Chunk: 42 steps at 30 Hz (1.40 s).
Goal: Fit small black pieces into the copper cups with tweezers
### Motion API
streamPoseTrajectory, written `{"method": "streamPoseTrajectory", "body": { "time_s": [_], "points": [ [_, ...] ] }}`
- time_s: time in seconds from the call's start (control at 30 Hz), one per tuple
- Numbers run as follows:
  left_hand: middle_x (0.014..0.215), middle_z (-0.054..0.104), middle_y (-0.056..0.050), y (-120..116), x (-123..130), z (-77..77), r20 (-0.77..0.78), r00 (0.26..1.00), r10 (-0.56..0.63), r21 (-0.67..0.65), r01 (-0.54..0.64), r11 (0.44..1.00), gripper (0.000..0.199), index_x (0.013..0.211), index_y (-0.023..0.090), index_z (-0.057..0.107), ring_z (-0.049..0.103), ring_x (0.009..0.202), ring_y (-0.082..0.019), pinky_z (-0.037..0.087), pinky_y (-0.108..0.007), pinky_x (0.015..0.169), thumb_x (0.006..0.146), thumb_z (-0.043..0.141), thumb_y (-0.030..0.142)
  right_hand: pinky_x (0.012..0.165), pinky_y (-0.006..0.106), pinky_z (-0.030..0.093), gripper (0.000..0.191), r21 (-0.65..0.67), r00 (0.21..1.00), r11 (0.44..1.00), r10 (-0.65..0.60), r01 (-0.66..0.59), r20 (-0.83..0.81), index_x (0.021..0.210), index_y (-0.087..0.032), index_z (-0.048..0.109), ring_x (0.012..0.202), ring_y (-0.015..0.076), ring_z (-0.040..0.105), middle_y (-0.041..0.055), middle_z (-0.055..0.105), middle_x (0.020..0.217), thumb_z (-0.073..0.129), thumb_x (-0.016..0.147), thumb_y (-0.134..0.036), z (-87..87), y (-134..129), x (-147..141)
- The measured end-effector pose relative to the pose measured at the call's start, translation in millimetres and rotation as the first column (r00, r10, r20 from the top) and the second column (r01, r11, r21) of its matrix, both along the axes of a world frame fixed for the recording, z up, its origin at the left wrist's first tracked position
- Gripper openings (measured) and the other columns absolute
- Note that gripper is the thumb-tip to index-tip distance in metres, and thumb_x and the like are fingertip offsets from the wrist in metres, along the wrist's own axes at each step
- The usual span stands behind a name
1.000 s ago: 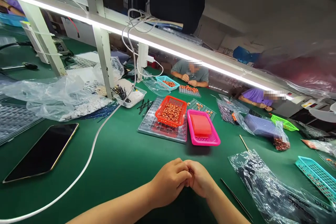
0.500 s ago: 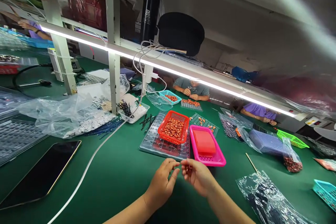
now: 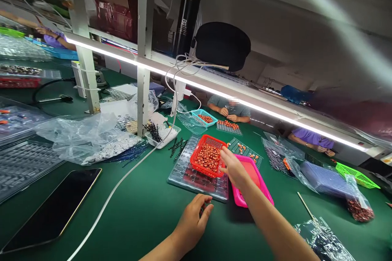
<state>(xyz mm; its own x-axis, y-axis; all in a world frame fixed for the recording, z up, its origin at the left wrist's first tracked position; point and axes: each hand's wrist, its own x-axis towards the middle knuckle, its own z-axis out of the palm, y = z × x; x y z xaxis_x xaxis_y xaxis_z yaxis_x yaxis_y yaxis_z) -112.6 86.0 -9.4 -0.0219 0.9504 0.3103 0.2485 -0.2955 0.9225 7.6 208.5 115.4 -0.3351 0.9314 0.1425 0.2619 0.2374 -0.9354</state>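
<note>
My right hand [image 3: 234, 167] is at the right side of the red basket [image 3: 200, 167], over its rim, fingers partly spread; nothing shows in it. Small copper-coloured parts [image 3: 208, 157] fill the basket, which stands on a stack of clear trays [image 3: 183, 175]. A pink basket [image 3: 240, 200] with a red block [image 3: 251, 173] lies partly under my right forearm. My left hand [image 3: 194, 218] hovers over the green table in front of the trays. Its thumb and fingers curl toward each other around something small and dark that I cannot make out.
A phone [image 3: 55, 208] and a white cable [image 3: 113, 191] lie to the left. Bags of parts [image 3: 104, 147] sit behind them. A lit shelf bar [image 3: 196, 83] crosses above. Across the table, a person's hands [image 3: 228, 114] work by a tray. A dark bag [image 3: 327, 240] lies front right.
My right hand has moved away from my left hand, forward to the red basket. My left hand stays low in front. The whole view has shifted slightly.
</note>
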Motion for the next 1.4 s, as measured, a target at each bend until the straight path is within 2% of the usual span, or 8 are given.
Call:
{"method": "streamPoseTrajectory", "body": {
  "time_s": [0.13, 0.27, 0.4, 0.57, 0.8, 1.0, 1.27, 1.4],
  "points": [
    [0.097, 0.066, -0.01, 3, 2, 0.9, 0.049, 0.999, -0.005, -0.03, 0.007, 1.0, 0.026, 0.102, 0.017, 0.066, 0.062, 0.087, -0.023, 0.05, -0.033, 0.08, 0.093, 0.049, 0.034, 0.093, 0.036, 0.052, 0.045, -0.029, 0.989, 0.992, 0.127, -0.125, 0.081, 0.125, -0.025, 0.06, 0.12, 0.0254, 0.059, 0.0084, 0.061, 0.131, 0.065, 0.085, -0.045, -28.8, -66, 14],
    [0.093, 0.069, -0.01, 6, 0, 1.9, 0.107, 0.994, -0.03, -0.068, 0.038, 0.997, 0.026, 0.094, 0.017, 0.07, 0.063, 0.089, -0.025, 0.05, -0.033, 0.083, 0.09, 0.051, 0.034, 0.091, 0.036, 0.052, 0.028, -0.025, 0.978, 0.989, 0.148, -0.146, 0.15, 0.101, -0.02, 0.07, 0.106, 0.0246, 0.065, 0.0083, 0.07, 0.11, 0.061, 0.085, -0.041, -56.5, -90, 11],
    [0.082, 0.07, -0.01, 9, -3, 2.1, 0.171, 0.985, -0.031, -0.131, 0.054, 0.99, 0.036, 0.089, 0.013, 0.07, 0.063, 0.078, -0.024, 0.049, -0.031, 0.071, 0.091, 0.047, 0.04, 0.077, 0.033, 0.053, 0.023, 0.001, 0.976, 0.997, 0.074, -0.076, 0.204, 0.097, -0.018, 0.068, 0.086, 0.021, 0.067, 0.0064, 0.07, 0.093, 0.05, 0.09, -0.031, -74.2, -80, -6],
    [0.074, 0.066, -0.007, 11, -6, 2.7, 0.245, 0.969, -0.03, -0.181, 0.076, 0.981, 0.042, 0.091, 0.012, 0.067, 0.059, 0.07, -0.022, 0.046, -0.028, 0.063, 0.09, 0.045, 0.047, 0.083, 0.034, 0.054, 0.016, 0.041, 0.962, 0.997, 0.05, -0.063, 0.269, 0.098, -0.018, 0.067, 0.091, 0.0183, 0.066, 0.0046, 0.068, 0.099, 0.056, 0.092, -0.028, -80.5, -60, -16],
    [0.083, 0.067, -0.008, 15, -5, -2.8, 0.281, 0.96, -0.01, -0.209, 0.071, 0.975, 0.033, 0.092, 0.013, 0.064, 0.058, 0.069, -0.02, 0.047, -0.029, 0.065, 0.085, 0.05, 0.042, 0.09, 0.043, 0.053, 0.032, 0.05, 0.949, 0.999, -0.009, -0.007, 0.314, 0.119, -0.016, 0.058, 0.105, 0.0206, 0.063, 0.0078, 0.061, 0.12, 0.059, 0.094, -0.036, -97.5, -24, -19],
    [0.072, 0.064, -0.005, 16, -4, -5.6, 0.305, 0.952, 0.011, -0.197, 0.052, 0.979, 0.029, 0.085, 0.015, 0.064, 0.056, 0.066, -0.019, 0.045, -0.028, 0.062, 0.085, 0.051, 0.041, 0.085, 0.034, 0.053, 0.044, 0.044, 0.951, 0.996, -0.083, 0.073, 0.299, 0.133, -0.016, 0.053, 0.093, 0.0198, 0.067, 0.0073, 0.067, 0.105, 0.055, 0.09, -0.022, -115.4, -32, -17],
    [0.099, 0.069, -0.011, 21, -4, -19.6, 0.376, 0.922, 0.095, -0.258, 0.005, 0.966, 0.05, 0.114, 0.014, 0.059, 0.066, 0.084, -0.024, 0.052, -0.033, 0.072, 0.078, 0.059, 0.048, 0.084, 0.039, 0.056, 0.032, 0.0, 0.973, 0.998, -0.054, 0.055, 0.224, 0.119, -0.016, 0.058, 0.098, 0.0187, 0.064, 0.0073, 0.062, 0.116, 0.058, 0.094, -0.037, -102.0, -25, -7],
    [0.096, 0.07, -0.011, 26, -3, -25.7, 0.414, 0.901, 0.127, -0.281, -0.006, 0.96, 0.066, 0.125, 0.012, 0.052, 0.068, 0.089, -0.026, 0.055, -0.036, 0.078, 0.072, 0.064, 0.05, 0.083, 0.039, 0.056, 0.033, -0.027, 0.98, 0.999, -0.015, 0.021, 0.198, 0.12, -0.016, 0.057, 0.099, 0.0189, 0.064, 0.0076, 0.062, 0.118, 0.059, 0.094, -0.036, -91.1, -30, -10]
  ]
}}
